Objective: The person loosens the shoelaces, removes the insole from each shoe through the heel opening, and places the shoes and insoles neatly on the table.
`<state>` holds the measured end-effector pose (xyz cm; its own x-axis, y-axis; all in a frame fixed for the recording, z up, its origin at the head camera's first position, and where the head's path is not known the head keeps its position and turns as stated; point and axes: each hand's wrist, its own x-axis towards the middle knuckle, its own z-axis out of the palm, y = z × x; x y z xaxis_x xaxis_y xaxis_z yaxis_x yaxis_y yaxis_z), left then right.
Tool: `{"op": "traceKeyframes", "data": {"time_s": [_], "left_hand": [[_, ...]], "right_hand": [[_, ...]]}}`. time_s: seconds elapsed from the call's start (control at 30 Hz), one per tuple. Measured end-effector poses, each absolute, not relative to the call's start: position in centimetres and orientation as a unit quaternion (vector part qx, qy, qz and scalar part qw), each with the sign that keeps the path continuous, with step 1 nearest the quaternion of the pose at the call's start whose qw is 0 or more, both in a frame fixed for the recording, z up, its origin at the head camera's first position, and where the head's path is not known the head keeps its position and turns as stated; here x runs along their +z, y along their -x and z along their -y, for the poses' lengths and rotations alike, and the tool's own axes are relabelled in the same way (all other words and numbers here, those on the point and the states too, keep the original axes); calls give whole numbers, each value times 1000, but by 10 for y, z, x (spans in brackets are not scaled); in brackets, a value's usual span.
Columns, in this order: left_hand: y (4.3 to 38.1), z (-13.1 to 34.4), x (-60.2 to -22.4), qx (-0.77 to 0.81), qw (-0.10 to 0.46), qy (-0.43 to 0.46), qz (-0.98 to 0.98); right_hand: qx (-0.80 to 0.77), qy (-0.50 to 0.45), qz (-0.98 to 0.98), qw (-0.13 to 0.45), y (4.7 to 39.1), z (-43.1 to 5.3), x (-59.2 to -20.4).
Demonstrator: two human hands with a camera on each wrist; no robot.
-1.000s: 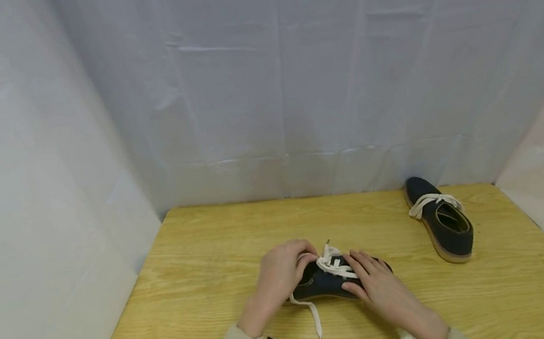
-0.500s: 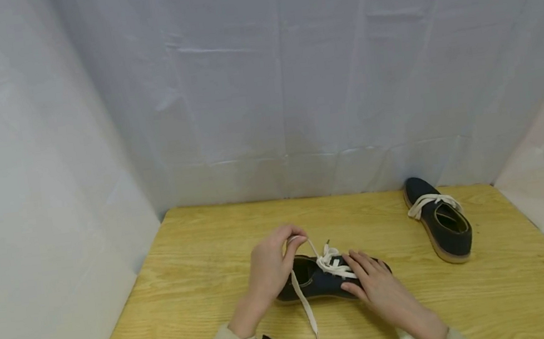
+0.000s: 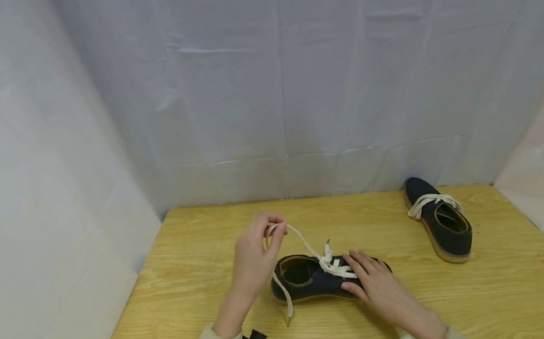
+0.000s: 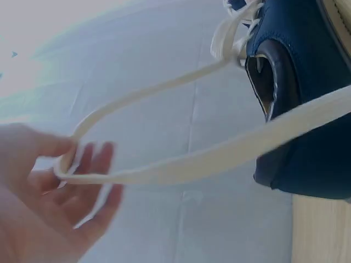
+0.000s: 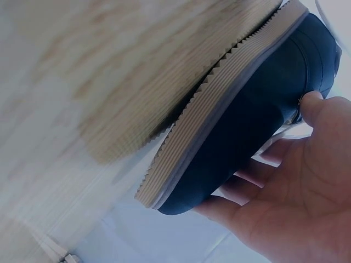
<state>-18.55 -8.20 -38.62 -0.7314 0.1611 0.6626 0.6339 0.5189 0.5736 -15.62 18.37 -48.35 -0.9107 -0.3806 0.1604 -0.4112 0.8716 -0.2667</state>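
Observation:
A dark navy shoe (image 3: 313, 289) with a ridged tan sole (image 5: 216, 98) stands on the table, its toe to the right. Over its front lies my right hand (image 3: 385, 288), fingers across the upper and thumb against the near side, gripping it. My left hand (image 3: 255, 252), raised above the heel, pinches a white shoelace (image 3: 302, 239) between thumb and fingertips. The left wrist view has the lace (image 4: 186, 164) running from the eyelets to the fingers and looping back. Its tipped loose end hangs beside the heel. White laces bunch over the tongue.
Another navy shoe (image 3: 454, 241), with its white laces tied across, stands at the back right. The wooden table (image 3: 200, 245) ends at a pale sheet wall (image 3: 245, 111) behind, with further sheets on both sides.
My left hand has risen and moved left from the shoe opening, drawing the shoelace out longer. The loose end has shifted left and up. My right hand stays on the shoe.

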Motion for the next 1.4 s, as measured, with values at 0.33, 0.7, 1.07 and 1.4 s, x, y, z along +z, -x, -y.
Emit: {"op": "traceKeyframes", "data": {"time_s": [0.33, 0.7, 1.07, 1.4], "left_hand": [[181, 72, -396, -324, 71, 259, 907], [183, 49, -426, -294, 36, 270, 916], [187, 45, -436, -271, 109, 258, 921], [184, 49, -422, -322, 210, 265, 884]], "right_hand": [[151, -204, 966, 54, 156, -183, -483], [141, -205, 967, 48, 156, -184, -483], [148, -204, 966, 49, 157, -185, -485], [149, -207, 965, 54, 157, -185, -484]]}}
